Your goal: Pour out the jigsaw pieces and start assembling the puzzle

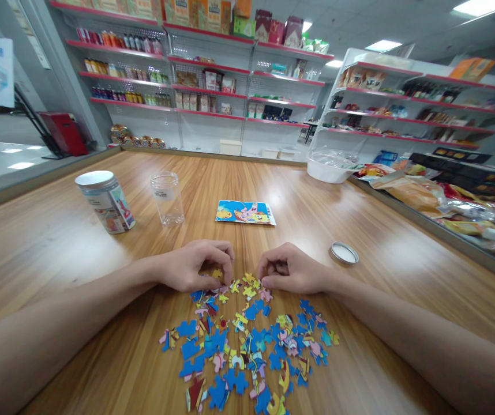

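Loose jigsaw pieces (234, 346), mostly blue with some yellow, pink and red, lie spread on the wooden table in front of me. At the far left of the pile, my left hand (202, 265) is closed, its thumb and fingertips pinched on a piece; a yellow piece (217, 274) shows by its fingers. Opposite it, my right hand (289, 268) has curled fingers, with thumb and forefinger closed on a small piece at the pile's far edge, partly hidden. Beyond both hands lies a picture card (245, 212) with cartoon figures in a boat.
A printed can (107, 204) and a clear plastic jar (168, 202) stand at the left. To the right lie a round metal-rimmed lid (344, 253) and, farther back, a white bowl (327, 170). Packaged goods (433, 196) line the right table edge. Stocked shelves rise behind.
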`<action>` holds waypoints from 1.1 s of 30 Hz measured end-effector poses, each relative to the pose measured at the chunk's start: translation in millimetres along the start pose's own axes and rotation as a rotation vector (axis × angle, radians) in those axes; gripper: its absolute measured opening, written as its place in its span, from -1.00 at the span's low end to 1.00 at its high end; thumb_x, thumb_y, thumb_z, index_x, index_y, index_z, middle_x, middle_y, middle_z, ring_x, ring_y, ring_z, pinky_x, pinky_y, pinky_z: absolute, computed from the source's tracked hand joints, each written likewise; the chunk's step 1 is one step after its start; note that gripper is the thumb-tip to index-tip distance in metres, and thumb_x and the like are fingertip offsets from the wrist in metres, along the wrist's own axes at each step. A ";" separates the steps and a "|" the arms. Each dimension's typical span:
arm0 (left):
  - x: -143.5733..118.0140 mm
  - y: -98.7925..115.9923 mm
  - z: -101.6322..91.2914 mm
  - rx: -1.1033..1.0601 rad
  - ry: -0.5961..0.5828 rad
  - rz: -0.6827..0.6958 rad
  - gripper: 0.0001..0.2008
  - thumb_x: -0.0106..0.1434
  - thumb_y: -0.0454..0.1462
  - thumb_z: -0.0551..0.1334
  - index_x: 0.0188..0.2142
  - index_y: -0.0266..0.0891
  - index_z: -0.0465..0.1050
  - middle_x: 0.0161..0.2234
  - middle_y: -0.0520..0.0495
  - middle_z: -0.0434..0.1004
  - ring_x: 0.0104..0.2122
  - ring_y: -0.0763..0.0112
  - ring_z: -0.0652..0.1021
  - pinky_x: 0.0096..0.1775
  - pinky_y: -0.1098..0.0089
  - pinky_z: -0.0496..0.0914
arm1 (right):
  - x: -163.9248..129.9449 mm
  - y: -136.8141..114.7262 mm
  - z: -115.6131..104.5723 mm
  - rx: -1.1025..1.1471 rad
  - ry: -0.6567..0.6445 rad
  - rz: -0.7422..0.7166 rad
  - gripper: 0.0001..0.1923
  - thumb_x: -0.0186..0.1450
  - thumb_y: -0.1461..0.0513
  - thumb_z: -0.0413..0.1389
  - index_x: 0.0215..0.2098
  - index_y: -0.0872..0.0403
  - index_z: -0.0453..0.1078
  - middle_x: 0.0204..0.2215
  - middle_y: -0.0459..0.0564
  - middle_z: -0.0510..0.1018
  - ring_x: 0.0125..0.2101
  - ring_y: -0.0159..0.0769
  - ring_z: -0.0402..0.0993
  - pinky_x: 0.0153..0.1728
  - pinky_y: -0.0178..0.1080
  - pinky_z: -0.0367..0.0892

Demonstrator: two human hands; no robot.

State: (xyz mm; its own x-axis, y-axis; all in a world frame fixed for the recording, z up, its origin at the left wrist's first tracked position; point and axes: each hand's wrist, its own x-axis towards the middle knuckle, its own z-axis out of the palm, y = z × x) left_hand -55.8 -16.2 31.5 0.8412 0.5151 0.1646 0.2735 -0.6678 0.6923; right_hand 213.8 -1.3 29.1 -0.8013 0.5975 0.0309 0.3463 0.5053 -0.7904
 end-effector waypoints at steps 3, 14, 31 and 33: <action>0.8 -1.2 -1.8 0.003 0.018 -0.008 -0.93 0.25 -0.34 0.26 -0.30 -0.26 0.55 -0.24 -0.07 0.43 -0.22 0.38 0.48 -0.12 0.36 0.36 | -0.3 0.1 0.1 0.001 0.004 -0.009 -0.87 0.20 0.25 0.19 -0.35 0.20 0.50 -0.66 -0.19 0.35 -0.65 -0.54 0.12 -0.64 -0.43 0.02; -2.8 -1.7 -12.9 0.045 -0.101 -0.066 -0.86 0.18 -0.23 0.38 -0.28 -0.23 0.54 -0.10 -0.07 0.33 -0.08 0.32 0.42 0.03 0.32 0.33 | -0.9 1.8 -0.5 0.008 0.003 -0.031 -0.82 0.22 0.22 0.18 -0.32 0.21 0.51 -0.61 -0.12 0.43 -0.63 -0.53 0.17 -0.64 -0.44 0.05; -2.1 0.4 -14.2 0.024 -0.115 -0.073 -0.75 0.15 -0.11 0.42 -0.32 -0.24 0.55 -0.11 -0.07 0.34 -0.07 0.32 0.41 0.01 0.34 0.36 | -1.2 3.2 -0.1 -0.016 0.015 -0.043 -0.80 0.22 0.20 0.17 -0.33 0.22 0.52 -0.59 -0.07 0.47 -0.62 -0.51 0.20 -0.63 -0.43 0.07; -2.0 0.9 -14.1 0.014 -0.107 -0.069 -0.76 0.15 -0.12 0.42 -0.34 -0.25 0.54 -0.11 -0.07 0.34 -0.07 0.33 0.41 0.02 0.34 0.36 | -1.3 3.4 0.2 -0.013 0.017 -0.044 -0.80 0.22 0.19 0.18 -0.33 0.21 0.52 -0.59 -0.08 0.47 -0.62 -0.51 0.21 -0.63 -0.43 0.07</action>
State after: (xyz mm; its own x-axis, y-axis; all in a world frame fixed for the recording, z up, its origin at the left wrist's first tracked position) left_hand -63.8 -10.2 41.7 0.8651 0.5000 0.0403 0.3382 -0.6407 0.6893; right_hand 215.8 -0.5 26.2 -0.8073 0.5852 0.0760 0.3172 0.5390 -0.7803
